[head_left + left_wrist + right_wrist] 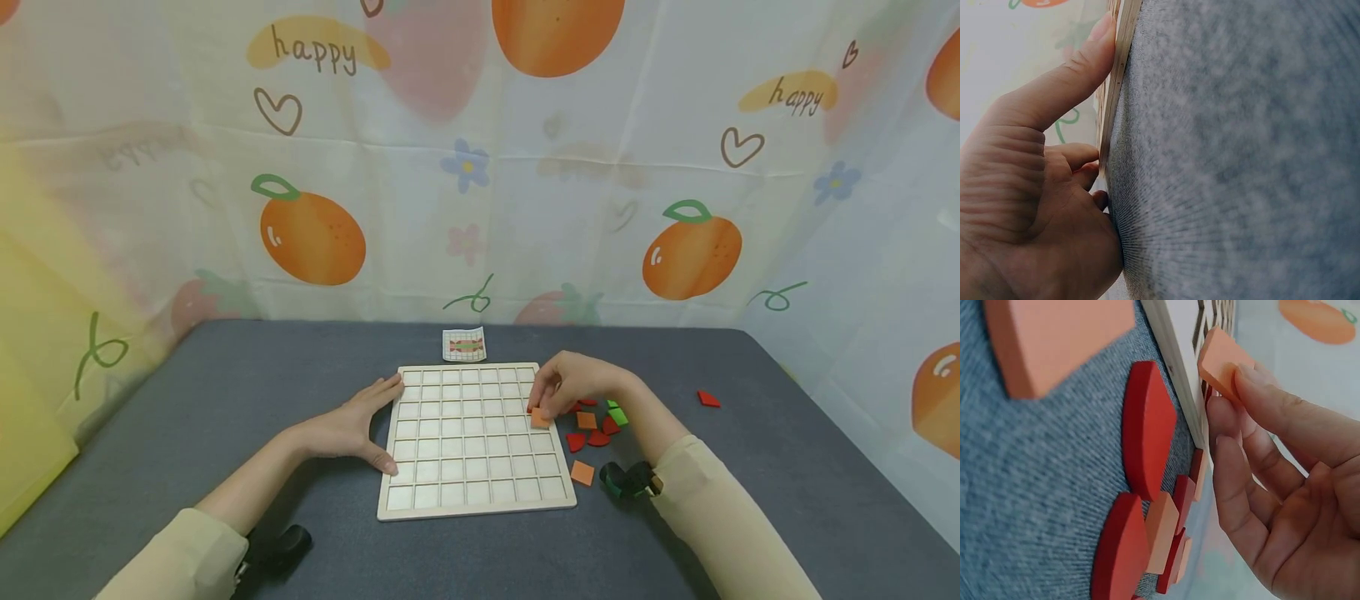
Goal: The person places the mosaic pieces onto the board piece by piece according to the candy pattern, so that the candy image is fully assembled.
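Note:
A pale wooden grid board (442, 448) lies flat on the table. My left hand (348, 429) rests at its left edge, thumb and fingers spread apart; the thumb (1075, 75) touches the board's side in the left wrist view. Over the board's right edge, my right hand (576, 382) pinches an orange square tile (1225, 359) between thumb and fingers. A sliver of red shows by those fingertips, mostly hidden. Beside the board lie red pieces (1149, 428), orange squares (582, 473) and green pieces (617, 416), some partly behind the right hand and forearm.
A small printed card (464, 344) with a coloured grid pattern lies behind the board. One red piece (708, 399) sits apart at the far right. The dark grey table (187, 400) meets a fruit-patterned curtain (420, 242) at its back edge.

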`<state>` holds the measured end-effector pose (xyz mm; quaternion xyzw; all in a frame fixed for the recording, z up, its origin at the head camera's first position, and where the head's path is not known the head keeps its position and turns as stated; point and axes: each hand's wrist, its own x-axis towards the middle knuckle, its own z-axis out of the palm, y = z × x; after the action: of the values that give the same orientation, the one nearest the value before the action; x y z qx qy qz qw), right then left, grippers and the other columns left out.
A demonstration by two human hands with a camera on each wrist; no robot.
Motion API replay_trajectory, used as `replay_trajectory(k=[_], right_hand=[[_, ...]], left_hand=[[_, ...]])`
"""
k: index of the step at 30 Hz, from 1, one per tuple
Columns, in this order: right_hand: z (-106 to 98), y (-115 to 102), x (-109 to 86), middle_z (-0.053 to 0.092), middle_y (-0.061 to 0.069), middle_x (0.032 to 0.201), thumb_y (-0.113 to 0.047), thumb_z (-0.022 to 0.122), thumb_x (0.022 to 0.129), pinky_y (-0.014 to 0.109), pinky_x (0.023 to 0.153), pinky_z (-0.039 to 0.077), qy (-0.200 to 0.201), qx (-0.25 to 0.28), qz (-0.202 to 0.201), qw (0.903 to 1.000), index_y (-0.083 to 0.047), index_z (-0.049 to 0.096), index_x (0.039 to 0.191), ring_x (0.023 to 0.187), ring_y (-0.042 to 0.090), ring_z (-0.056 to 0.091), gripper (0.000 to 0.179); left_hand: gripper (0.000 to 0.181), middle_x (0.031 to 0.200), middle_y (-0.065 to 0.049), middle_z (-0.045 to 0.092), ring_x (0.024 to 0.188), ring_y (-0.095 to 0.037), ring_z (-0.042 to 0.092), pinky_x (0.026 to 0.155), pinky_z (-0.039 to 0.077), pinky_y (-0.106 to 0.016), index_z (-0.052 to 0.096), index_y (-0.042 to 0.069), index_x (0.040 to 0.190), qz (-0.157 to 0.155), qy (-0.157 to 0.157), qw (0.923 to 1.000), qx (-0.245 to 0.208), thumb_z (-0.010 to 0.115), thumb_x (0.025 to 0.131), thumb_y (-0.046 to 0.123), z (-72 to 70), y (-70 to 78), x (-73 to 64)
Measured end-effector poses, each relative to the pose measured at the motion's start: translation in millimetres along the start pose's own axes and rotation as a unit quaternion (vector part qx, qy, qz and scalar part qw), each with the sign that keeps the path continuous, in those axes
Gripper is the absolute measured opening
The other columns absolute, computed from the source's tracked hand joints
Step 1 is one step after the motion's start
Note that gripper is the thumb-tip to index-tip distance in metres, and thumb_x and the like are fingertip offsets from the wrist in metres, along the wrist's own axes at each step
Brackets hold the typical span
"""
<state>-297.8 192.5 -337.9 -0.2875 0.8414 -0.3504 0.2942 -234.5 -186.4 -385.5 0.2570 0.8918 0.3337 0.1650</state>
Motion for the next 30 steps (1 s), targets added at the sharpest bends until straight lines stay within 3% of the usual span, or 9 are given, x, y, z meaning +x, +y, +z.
replay_trajectory(k=[30], right_hand=[[9.7,-1.6,3.6,0.076,0.009,0.084,-0.002,0.074,0.083,0.029,0.068,0.057,0.028,-0.023,0.016,0.9992,-0.004,0.077,0.097,0.069,0.012,0.067,0.014]], left_hand=[[0.125,0.168,-0.019,0.001,0.153,-0.049,-0.005,0.113,0.009,-0.075,0.014,-0.002,0.157,0.001,0.001,1.0,0.002,0.088,0.068,0.045,0.4,-1.7,1.1]])
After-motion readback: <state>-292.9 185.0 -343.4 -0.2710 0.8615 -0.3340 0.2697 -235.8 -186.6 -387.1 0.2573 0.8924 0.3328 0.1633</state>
